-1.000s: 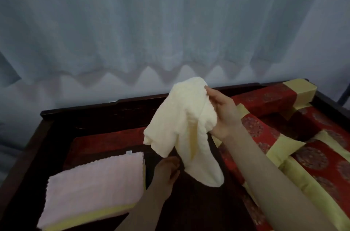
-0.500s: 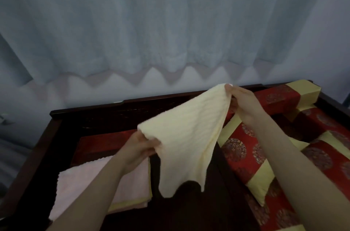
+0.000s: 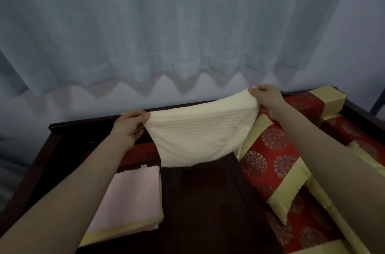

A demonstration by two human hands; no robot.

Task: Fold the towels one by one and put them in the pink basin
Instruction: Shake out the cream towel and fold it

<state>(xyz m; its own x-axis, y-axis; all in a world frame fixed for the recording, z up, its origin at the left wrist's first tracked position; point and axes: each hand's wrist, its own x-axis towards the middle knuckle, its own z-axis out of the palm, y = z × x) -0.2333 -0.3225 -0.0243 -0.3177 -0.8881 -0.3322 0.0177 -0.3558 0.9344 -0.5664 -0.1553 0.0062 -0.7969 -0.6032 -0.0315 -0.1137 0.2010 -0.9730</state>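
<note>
A cream towel (image 3: 200, 135) hangs spread out in the air above the dark wooden table (image 3: 200, 208). My left hand (image 3: 130, 126) pinches its upper left corner and my right hand (image 3: 265, 97) pinches its upper right corner, held a little higher. The towel's lower edge sags just above the tabletop. A stack of folded towels (image 3: 129, 199), pink on top with a yellow one under it, lies on the table at the near left, partly hidden by my left forearm. No pink basin is in view.
Red and gold patterned cushions (image 3: 277, 162) fill the right side next to the table. A pale curtain (image 3: 187, 35) hangs behind the table's raised back edge (image 3: 87, 121).
Both hands have moved apart and up, and the crumpled cream towel has been pulled out flat between them. My left hand went from under the towel to its left corner.
</note>
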